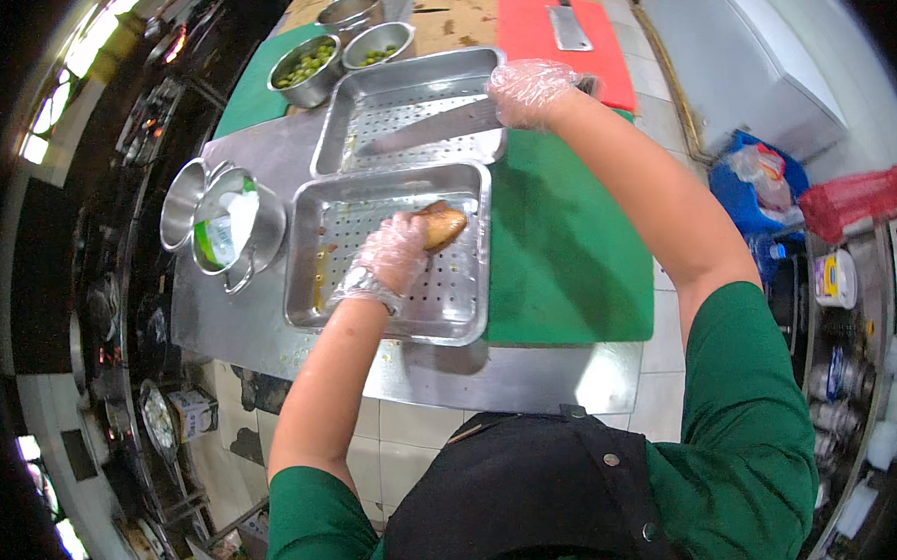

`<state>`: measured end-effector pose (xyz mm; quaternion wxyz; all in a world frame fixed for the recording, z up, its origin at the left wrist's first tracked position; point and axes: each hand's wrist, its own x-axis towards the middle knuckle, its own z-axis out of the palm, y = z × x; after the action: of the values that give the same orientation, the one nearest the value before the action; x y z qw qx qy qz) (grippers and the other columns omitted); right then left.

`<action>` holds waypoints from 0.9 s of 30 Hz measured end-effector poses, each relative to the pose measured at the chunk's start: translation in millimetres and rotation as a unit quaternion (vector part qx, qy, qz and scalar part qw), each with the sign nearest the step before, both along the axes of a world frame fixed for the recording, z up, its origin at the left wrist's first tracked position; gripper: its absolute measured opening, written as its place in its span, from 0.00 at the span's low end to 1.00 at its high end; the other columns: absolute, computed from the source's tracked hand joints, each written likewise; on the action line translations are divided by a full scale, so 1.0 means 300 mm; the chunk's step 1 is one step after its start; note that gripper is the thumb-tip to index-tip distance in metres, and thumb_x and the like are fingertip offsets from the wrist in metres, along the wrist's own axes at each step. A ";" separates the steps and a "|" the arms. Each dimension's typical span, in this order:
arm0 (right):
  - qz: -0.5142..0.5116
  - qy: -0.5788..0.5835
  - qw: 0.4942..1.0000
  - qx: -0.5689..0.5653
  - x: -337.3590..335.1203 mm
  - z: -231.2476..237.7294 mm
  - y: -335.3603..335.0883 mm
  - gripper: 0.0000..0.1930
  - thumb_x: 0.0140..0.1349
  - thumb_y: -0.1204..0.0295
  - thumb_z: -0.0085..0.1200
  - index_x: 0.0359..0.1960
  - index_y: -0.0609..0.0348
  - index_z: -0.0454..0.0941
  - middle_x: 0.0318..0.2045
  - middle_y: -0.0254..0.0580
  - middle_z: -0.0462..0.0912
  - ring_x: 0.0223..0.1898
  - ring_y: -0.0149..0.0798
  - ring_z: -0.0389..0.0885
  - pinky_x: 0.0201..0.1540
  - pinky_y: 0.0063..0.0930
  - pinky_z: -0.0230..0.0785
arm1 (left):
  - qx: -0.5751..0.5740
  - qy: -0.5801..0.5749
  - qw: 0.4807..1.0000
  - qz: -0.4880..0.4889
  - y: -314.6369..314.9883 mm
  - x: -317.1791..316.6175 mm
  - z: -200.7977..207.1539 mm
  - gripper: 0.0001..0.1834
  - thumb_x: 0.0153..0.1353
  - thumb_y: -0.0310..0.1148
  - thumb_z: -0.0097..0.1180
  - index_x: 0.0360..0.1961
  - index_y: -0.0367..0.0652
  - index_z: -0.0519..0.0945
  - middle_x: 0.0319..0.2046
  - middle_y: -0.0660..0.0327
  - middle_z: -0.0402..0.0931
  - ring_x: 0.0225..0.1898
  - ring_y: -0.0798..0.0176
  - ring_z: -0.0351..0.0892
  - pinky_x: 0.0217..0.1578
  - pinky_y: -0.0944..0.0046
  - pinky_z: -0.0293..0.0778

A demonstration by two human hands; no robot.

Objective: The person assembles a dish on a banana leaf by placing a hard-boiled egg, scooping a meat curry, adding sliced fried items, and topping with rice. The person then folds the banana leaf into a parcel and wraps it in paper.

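Observation:
My left hand [392, 255], in a clear plastic glove, has its fingers closed on a browned piece of cooked meat [445, 226]. It is in the near perforated metal pan [365, 206], where oily residue shows on the left. My right hand [532, 93], gloved too, grips a large knife [427, 129] by the handle end. The broad blade points left across the far perforated pan [410, 76]. Beneath my right forearm lies a green cutting board [573, 275], with a shadow across it.
Metal bowls of green round fruit [309, 62] stand at the far left beside a pot [352, 12]. A cleaver [570, 28] lies on a red cutting board [523, 27]. Metal pots [266, 228] holding a plastic bag stand left. A white cabinet [749, 57] is at right.

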<state>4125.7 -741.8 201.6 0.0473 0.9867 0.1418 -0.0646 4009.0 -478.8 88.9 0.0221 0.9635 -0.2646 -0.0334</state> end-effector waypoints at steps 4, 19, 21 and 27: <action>-0.019 -0.047 0.987 0.151 -0.210 0.011 -0.217 0.14 0.52 0.70 0.52 0.39 0.66 0.79 0.37 0.58 0.82 0.45 0.57 0.81 0.47 0.50 0.73 | 0.051 -0.001 0.998 0.047 -0.018 0.022 -0.010 0.12 0.60 0.30 0.52 0.45 0.38 0.73 0.43 0.46 0.78 0.45 0.43 0.80 0.46 0.48 0.78; -0.299 0.092 0.715 0.625 -1.078 -0.323 -0.588 0.10 0.66 0.66 0.55 0.41 0.59 0.74 0.25 0.32 0.74 0.21 0.26 0.73 0.24 0.24 0.69 | -0.271 0.242 0.922 0.136 -0.551 -0.272 0.228 0.18 0.54 0.34 0.56 0.43 0.38 0.84 0.40 0.45 0.83 0.42 0.50 0.84 0.48 0.56 0.77; -0.296 0.055 0.778 0.552 -1.102 -0.373 -0.575 0.09 0.66 0.67 0.52 0.38 0.61 0.72 0.25 0.35 0.76 0.20 0.28 0.75 0.24 0.26 0.70 | -0.180 0.189 0.957 0.124 -0.606 -0.297 0.064 0.20 0.54 0.36 0.58 0.46 0.38 0.83 0.48 0.42 0.79 0.48 0.45 0.82 0.51 0.52 0.76; -0.192 0.018 0.918 0.348 -1.147 -0.372 -0.504 0.08 0.65 0.69 0.47 0.35 0.62 0.68 0.25 0.65 0.77 0.33 0.68 0.77 0.35 0.56 0.69 | -0.187 0.082 0.966 0.159 -0.623 -0.464 -0.077 0.28 0.57 0.42 0.60 0.57 0.38 0.75 0.63 0.38 0.63 0.59 0.37 0.71 0.59 0.47 0.70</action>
<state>3781.7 -892.9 90.1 -0.3148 0.9478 -0.0358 -0.0367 3869.7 -665.6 65.7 0.2282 0.9660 -0.1068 -0.0582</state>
